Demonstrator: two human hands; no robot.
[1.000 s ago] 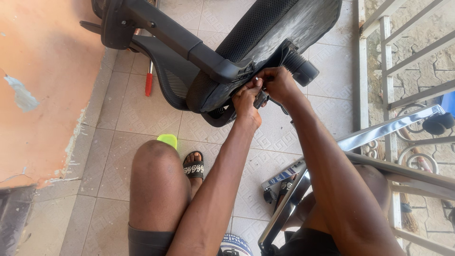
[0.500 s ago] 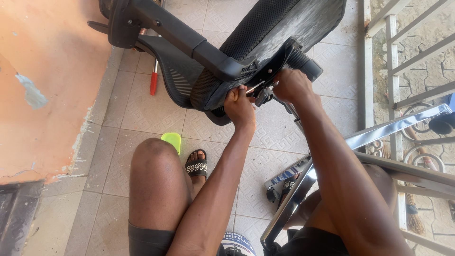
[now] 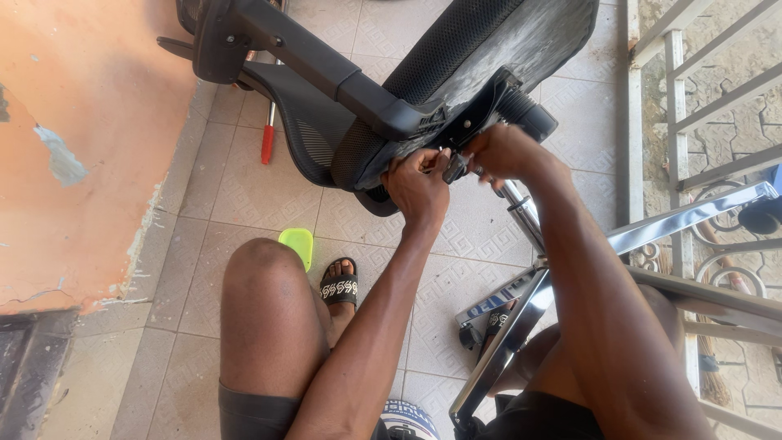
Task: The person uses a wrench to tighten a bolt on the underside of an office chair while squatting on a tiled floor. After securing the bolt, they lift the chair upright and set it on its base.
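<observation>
An overturned black mesh office chair [image 3: 481, 57] lies on the tiled floor in front of me, its armrest bar [image 3: 318, 69] running up to the left. My left hand [image 3: 417, 189] grips the underside of the seat at the black mechanism [image 3: 456, 134]. My right hand [image 3: 498, 152] is closed on a small dark part at the same mechanism, right beside the left hand. What the fingers pinch is too hidden to name. The chrome gas-lift column [image 3: 521, 213] runs down from under my right hand.
A chrome chair-base leg [image 3: 676, 220] crosses my lap on the right. A red-handled screwdriver [image 3: 267, 138] lies on the tiles by the orange wall [image 3: 73, 147]. A green lid [image 3: 296, 243] sits near my sandalled foot [image 3: 339, 287]. A white metal railing [image 3: 676, 106] borders the right side.
Both hands stayed on the seat mechanism and shifted slightly; the left hand moved up closer to the right. The view shifted a little.
</observation>
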